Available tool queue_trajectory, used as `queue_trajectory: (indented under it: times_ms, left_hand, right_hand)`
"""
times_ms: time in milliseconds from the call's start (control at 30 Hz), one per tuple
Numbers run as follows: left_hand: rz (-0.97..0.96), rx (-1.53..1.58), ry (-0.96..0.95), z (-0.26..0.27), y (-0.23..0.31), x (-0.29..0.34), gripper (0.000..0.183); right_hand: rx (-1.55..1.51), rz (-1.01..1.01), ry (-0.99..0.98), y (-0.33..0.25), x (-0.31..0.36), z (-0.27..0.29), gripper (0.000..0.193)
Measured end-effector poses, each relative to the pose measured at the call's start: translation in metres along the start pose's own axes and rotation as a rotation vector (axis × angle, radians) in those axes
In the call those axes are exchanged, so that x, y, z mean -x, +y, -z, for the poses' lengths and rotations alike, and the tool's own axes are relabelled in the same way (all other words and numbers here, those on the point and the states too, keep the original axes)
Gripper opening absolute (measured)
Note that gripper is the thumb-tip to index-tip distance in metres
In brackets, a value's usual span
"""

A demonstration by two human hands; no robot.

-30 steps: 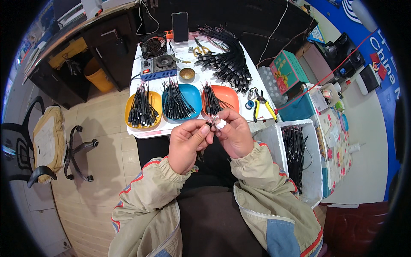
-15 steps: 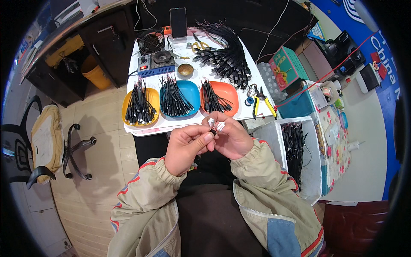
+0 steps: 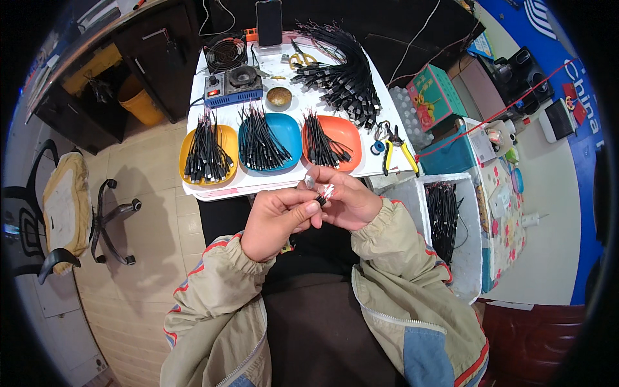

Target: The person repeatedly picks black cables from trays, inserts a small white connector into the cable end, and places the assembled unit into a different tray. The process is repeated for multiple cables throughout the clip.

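In front of my chest, just off the table's near edge, both hands meet around a small bunch of red and white wires [image 3: 328, 191] with black sheathed ends. My left hand [image 3: 274, 219] pinches the black part between thumb and fingers. From the other side, my right hand [image 3: 353, 201] closes its fingers on the wires. A whitish piece [image 3: 310, 182] shows at the right fingertips; what it is I cannot make out. Beyond the hands stand a yellow tray [image 3: 229, 137], a blue tray [image 3: 287, 129] and an orange tray [image 3: 349, 134], each holding short black cables with plugs.
Farther back on the white table lie a large heap of black cables [image 3: 342, 80], scissors [image 3: 300, 60], a blue-grey heating device [image 3: 233, 90] and a small round bowl [image 3: 279, 97]. Yellow-handled pliers [image 3: 398, 151] rest at the right. A white foam box [image 3: 474, 238] holds more cables.
The view has shifted slightly. Both hands stay together on the wires, with only small finger movements; the whitish piece and wires have turned a little.
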State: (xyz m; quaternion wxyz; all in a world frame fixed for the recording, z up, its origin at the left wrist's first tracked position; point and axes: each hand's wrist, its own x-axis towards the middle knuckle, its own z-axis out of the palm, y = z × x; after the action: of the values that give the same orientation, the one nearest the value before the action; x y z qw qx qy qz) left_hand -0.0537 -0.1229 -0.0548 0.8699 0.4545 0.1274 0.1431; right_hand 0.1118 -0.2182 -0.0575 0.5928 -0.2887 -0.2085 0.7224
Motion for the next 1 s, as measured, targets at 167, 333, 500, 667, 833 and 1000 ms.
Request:
queue_trajectory:
  times_ms: [167,333,500,667,833,1000]
  left_hand:
    - [-0.053,-0.068,0.010,0.005,-0.001,-0.001,0.020]
    - [-0.091,-0.283,0.067,0.002,-0.003,0.006,0.019]
    - [-0.132,-0.265,0.116,0.003,-0.001,0.008,0.019]
    - [-0.127,-0.278,0.105,0.005,-0.001,0.011,0.017]
    - [-0.081,-0.267,0.075,0.008,0.000,0.012,0.017]
    - [0.002,-0.262,0.101,0.014,0.004,0.013,0.017]
  right_hand:
    - [0.122,0.193,0.144,0.011,-0.003,-0.003,0.028]
    - [0.302,0.411,0.284,0.027,-0.007,-0.009,0.022]
    - [0.315,0.420,0.346,0.021,-0.004,-0.016,0.023]
    - [1.023,0.511,0.284,0.001,0.009,-0.021,0.023]
    - [1.027,0.467,0.261,0.011,0.005,-0.017,0.018]
    - [0.652,0.401,0.543,0.010,-0.002,-0.012,0.017]
